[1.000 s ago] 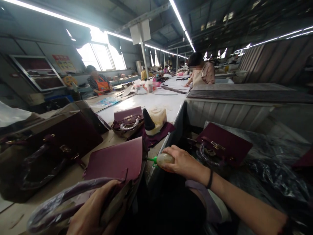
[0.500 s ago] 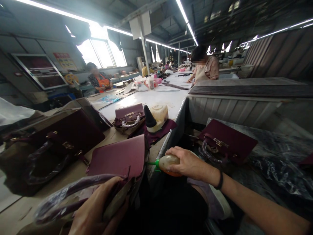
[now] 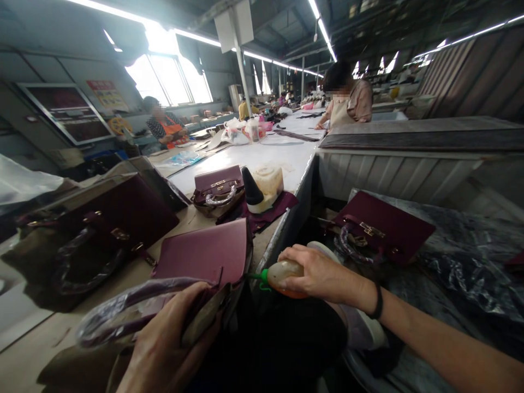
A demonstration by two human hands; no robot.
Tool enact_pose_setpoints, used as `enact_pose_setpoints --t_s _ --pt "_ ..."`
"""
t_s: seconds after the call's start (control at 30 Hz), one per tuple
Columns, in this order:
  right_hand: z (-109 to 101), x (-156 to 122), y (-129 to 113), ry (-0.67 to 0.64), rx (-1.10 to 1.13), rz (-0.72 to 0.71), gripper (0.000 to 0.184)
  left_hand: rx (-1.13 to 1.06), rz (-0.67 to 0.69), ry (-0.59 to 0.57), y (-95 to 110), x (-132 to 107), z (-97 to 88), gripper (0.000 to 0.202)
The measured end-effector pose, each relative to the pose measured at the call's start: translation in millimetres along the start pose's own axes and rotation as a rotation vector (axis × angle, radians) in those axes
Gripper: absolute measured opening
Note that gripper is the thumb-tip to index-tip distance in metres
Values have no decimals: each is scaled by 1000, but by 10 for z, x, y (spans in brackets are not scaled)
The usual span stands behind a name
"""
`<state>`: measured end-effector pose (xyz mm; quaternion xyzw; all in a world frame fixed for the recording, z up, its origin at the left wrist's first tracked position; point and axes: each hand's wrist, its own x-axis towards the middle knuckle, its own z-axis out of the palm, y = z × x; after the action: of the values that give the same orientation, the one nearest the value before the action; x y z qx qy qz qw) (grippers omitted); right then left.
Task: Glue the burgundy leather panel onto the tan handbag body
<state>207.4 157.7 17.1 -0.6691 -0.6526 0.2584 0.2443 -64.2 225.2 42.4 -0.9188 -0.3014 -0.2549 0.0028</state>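
Under strip lights (image 3: 327, 40), my left hand (image 3: 174, 333) gripped the burgundy bag (image 3: 200, 251), handle (image 3: 92, 327) already wrapped; my right hand (image 3: 313, 271) aimed the bottle (image 3: 284, 271) at its side, work seemingly unfinished.

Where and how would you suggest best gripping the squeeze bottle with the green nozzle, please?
I'd probably grip the squeeze bottle around its rounded body, coming from the right, as the right hand does: it lies nearly on its side, its thin green nozzle pointing left toward the burgundy bag.
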Motion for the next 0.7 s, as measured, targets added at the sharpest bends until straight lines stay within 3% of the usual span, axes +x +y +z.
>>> enact_pose_setpoints --t_s 0.4,0.7 --pt "-65 -108 -169 -75 9 -38 29 -6 1 16 52 13 5 31" --pt "-67 -281 -356 -155 177 -13 29 -16 -10 9 35 -17 13 30"
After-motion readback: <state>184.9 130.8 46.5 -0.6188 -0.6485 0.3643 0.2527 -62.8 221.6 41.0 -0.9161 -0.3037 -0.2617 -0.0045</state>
